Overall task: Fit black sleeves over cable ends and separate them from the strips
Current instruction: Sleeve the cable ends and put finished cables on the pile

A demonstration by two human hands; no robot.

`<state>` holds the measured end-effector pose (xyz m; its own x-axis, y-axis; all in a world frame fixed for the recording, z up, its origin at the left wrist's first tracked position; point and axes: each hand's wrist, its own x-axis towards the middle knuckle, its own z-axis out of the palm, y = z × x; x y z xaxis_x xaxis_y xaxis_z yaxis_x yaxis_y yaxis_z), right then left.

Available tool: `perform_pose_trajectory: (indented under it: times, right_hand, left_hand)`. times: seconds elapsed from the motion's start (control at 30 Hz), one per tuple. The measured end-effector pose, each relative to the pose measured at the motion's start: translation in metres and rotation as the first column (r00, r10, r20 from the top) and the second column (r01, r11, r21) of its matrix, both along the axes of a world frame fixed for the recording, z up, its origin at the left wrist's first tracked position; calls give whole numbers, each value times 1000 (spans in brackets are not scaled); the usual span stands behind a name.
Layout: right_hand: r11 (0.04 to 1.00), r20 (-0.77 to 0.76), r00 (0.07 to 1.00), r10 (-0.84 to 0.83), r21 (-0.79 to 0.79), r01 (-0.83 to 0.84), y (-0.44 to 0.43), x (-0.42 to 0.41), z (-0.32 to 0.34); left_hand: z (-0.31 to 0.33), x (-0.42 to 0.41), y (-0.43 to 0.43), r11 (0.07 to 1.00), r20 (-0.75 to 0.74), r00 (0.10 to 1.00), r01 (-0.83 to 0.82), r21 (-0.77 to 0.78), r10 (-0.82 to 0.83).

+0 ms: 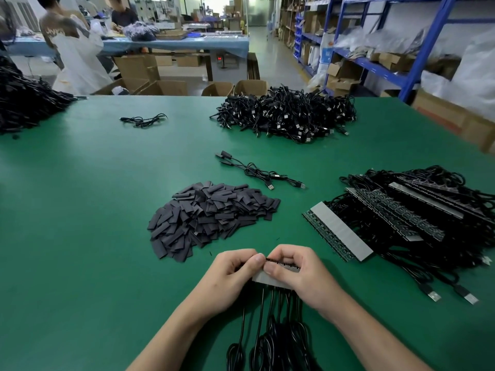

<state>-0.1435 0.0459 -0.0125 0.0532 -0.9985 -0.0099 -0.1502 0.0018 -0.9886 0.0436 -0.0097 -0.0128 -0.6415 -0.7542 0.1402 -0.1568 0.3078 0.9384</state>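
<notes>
The strip (260, 277) is flat and grey with tiny black teeth on top. It is held low over the front of the green table (80, 236). The left hand (235, 271) pinches its end piece and the right hand (297, 271) grips the rest. I think one end is being sleeved or snapped off, but I cannot tell which. Next comes a flat, dull sleeve from the pile of sleeves (211, 218). Thin shiny cables (263, 333) hang down.

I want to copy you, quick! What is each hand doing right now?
Left hand: closed, pinching the left end of the strip.
Right hand: closed, gripping the same strip.
</notes>
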Motion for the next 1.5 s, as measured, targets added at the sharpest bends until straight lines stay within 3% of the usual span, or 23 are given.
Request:
perform_pose_trajectory:
  times: [0.17,0.33,0.47,0.53,0.63,0.7,0.77,0.83,0.97,1.07,1.17,1.23,1.27,1.33,1.4,1.5]
  right_hand:
    - [1000,48,999,8,-1,-8,0,1,2]
    - [998,56,998,-35,-46,37,0,6,4]
    - [985,-132,985,-115,-147,95,4,9,2]
    - [955,-308,924,-226,-255,148,4,12,-1]
    - [914,-580,758,-298,-402,51,2,18,2]
    - [916,-591,767,-251,-401,-10,2,23,7]
    - [937,-502,841,-200,-350,14,3,31,12]
    - [969,-301,941,-156,-230,87,6,36,18]
    - [988,106,991,-80,-121,92,14,32,42]
    - [997,567,821,-60,-3,74,18,13,74]
    - [987,680,723,-119,0,162,22,-17,100]
    - [973,586,793,-167,-31,228,25,-34,113]
    - [965,464,862,-203,-53,256,26,-39,116]
    - [949,57,956,-288,-115,292,26,-39,113]
    - [952,-326,897,-298,-169,255,23,-30,98]
    - [978,-581,789,-200,-77,191,19,-11,67]
  left_hand:
    - [2,-1,-1,998,-28,999,20,59,-18]
    - [-1,-5,-1,994,-71,992,-106,16,107]
    - [-2,-4,-3,967,-82,966,-250,-53,246]
    - [-2,-3,-3,941,-127,941,-326,-86,314]
    - [-2,-4,-1,941,-181,935,-325,-99,304]
    - [-2,-5,-1,955,-181,947,-285,-83,267]
    - [-1,-5,0,966,-184,955,-250,-73,233]
    - [1,-5,2,964,-203,948,-262,-52,247]
    - [10,5,-10,847,-192,846,-522,-104,497]
    - [13,14,-29,739,-102,768,-637,-216,632]
    - [13,15,-48,708,24,755,-604,-366,656]
    - [12,13,-60,699,125,747,-532,-477,653]
    - [11,11,-66,691,184,731,-486,-535,657]
    - [9,8,-74,677,299,673,-410,-611,677]
    - [7,5,-80,675,369,625,-362,-643,687]
    - [4,4,-86,659,388,607,-318,-682,694]
